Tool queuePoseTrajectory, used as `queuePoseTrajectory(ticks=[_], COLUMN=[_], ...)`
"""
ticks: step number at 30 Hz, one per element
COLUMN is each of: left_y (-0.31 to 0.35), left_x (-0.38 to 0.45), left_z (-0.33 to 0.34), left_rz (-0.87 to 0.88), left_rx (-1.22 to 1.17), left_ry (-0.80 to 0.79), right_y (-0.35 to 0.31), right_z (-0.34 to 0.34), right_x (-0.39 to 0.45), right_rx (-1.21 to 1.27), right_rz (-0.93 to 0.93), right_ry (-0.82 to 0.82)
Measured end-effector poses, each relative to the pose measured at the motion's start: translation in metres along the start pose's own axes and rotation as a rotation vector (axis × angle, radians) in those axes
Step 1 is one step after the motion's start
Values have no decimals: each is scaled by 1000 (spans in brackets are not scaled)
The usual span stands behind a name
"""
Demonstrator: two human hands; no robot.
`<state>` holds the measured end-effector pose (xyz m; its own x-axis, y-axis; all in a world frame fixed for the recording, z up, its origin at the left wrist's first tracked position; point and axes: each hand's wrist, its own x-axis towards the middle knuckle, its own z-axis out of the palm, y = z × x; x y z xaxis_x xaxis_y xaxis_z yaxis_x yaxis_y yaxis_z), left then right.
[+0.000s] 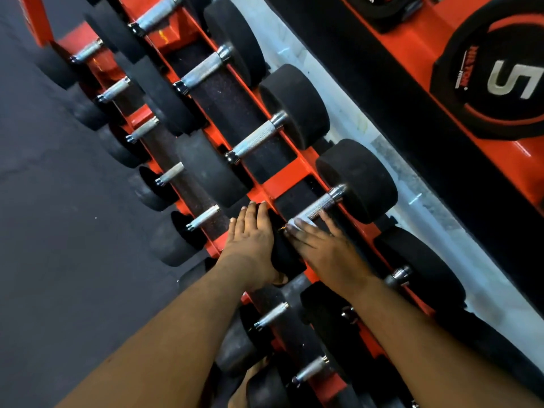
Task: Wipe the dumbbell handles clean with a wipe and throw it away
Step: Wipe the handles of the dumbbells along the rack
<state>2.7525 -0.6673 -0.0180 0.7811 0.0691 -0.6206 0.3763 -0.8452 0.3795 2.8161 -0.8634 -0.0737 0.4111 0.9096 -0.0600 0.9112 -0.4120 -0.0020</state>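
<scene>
Dark gym floor (59, 187) at left; red two-tier rack (290, 175) of black dumbbells running diagonally. Item: our left hand (250, 240), fingers extended flat, steadying the near head (284, 254) of one top-tier dumbbell. Item: our right hand (323, 245), fingers laid straight over a pale wipe (294, 223) pressed on that dumbbell's knurled handle (319, 206); whether the thumb curls beneath, we cannot tell. Advice: wrap the wipe round, stroke along the knurling end to end, keep the head braced. Neighbouring handles await; no bin in view
</scene>
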Motion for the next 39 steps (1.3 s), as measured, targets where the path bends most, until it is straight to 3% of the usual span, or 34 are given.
queuePoseTrajectory(ticks=[2, 3, 7, 8, 10, 12, 16, 18, 21, 25, 36, 39], left_y=[-1, -1, -2, -2, -1, -1, -1, -1, -1, 0, -1, 1], left_x=[1, 0, 0, 0, 0, 1, 2, 3, 2, 0, 1, -2], left_z=[0, 0, -1, -1, 0, 0, 2, 1, 1, -1, -1, -3], left_rz=[7, 11, 15, 16, 13, 7, 2, 1, 2, 8, 6, 3], left_rx=[-1, 0, -4, -5, -3, -2, 11, 12, 7, -3, -3, -4], left_ry=[-5, -8, -19, -18, -10, -11, -7, -8, -11, -10, -10, -10], right_y=[-8, -14, -29, -30, -32, -39, -33, -11, 3, -4, 15, 20], right_z=[7, 12, 9, 7, -4, -21, -51, -58, -57, -49, -46, -47], right_x=[-19, -29, -21, -11, 15, 41, 62, 62, 61, 64, 59, 68], right_rx=[110, 256, 1268, 1460, 1715, 1907, 2186, 2267, 2246, 2226, 2231, 2189], right_rz=[96, 248, 1342, 1513, 1666, 1676, 1677, 1646, 1608, 1623, 1549, 1534], right_ry=[49, 92, 230, 306, 450, 497, 363, 512, 707, 650, 707, 625])
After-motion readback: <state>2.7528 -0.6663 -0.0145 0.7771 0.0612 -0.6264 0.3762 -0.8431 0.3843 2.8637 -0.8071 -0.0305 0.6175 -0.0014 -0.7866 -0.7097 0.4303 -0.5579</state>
